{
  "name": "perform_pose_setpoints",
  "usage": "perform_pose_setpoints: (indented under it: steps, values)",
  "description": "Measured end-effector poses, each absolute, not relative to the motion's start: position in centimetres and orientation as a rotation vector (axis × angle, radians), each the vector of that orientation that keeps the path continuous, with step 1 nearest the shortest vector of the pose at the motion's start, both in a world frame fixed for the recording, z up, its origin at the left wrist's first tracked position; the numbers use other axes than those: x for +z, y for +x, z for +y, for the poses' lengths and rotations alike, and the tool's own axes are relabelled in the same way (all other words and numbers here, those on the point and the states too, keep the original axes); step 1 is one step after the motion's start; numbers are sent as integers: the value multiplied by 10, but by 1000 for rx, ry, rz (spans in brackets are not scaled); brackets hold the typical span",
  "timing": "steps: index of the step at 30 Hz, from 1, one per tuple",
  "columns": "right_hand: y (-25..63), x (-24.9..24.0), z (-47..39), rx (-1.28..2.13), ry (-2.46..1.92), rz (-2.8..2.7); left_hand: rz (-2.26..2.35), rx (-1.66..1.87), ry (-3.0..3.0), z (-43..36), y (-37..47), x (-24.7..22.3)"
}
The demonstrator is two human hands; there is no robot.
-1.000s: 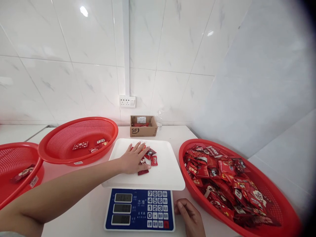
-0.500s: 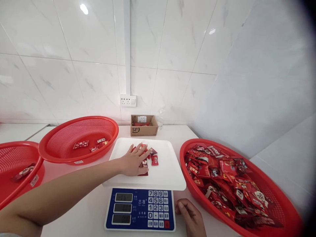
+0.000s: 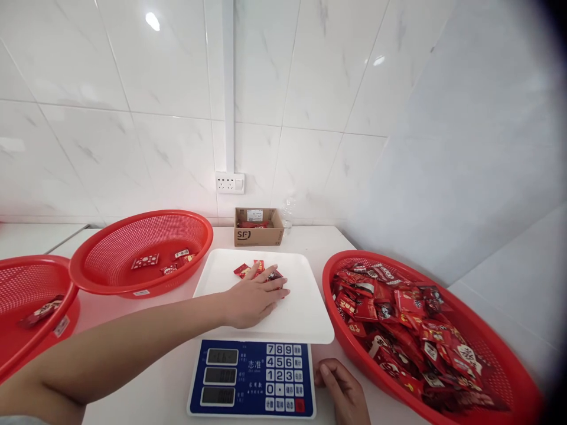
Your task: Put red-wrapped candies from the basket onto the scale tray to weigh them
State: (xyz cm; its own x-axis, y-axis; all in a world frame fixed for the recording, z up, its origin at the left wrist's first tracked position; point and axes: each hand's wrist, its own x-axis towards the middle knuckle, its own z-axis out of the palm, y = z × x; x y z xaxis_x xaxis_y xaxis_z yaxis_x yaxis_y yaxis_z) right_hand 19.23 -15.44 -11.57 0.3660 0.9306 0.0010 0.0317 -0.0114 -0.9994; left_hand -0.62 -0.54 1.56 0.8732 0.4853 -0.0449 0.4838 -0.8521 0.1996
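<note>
My left hand [image 3: 253,298] lies palm down over a small group of red-wrapped candies [image 3: 243,270] on the white weighing tray [image 3: 305,321]. Its fingers are stretched out and a little apart, covering part of the candies. Beneath the tray's front edge is the blue keypad panel of the digital scale [image 3: 253,389], with three small displays on its left. My right hand [image 3: 343,389] rests by the panel's right edge, fingers curled in and thumb on top; nothing shows in it. Whether it touches the scale I cannot tell.
A red basket [image 3: 496,319] heaped with red candy packets stands at the right. Two more red baskets [image 3: 110,245] [image 3: 26,268] at the left hold only a few packets. Behind the tray sit a small cardboard box [image 3: 261,237] and a clear plastic bottle [image 3: 287,212], near the tiled wall.
My left hand has slid right across the tray, uncovering candies at the back left and covering those on the right. My right hand has stayed in place.
</note>
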Motion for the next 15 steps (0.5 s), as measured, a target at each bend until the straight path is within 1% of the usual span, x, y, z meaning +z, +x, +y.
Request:
perform_pose_setpoints:
  steps: [4, 10, 15]
  values:
    - [192, -115, -154, 898, -1389, -942, 754, 64, 2886, -6, 0, 15]
    - [192, -114, -155, 895, -1403, -964, 778, 288, 2935, -7, 0, 10]
    - [192, -114, -155, 915, -1387, -940, 886, 350, 2893, -4, 4, 9]
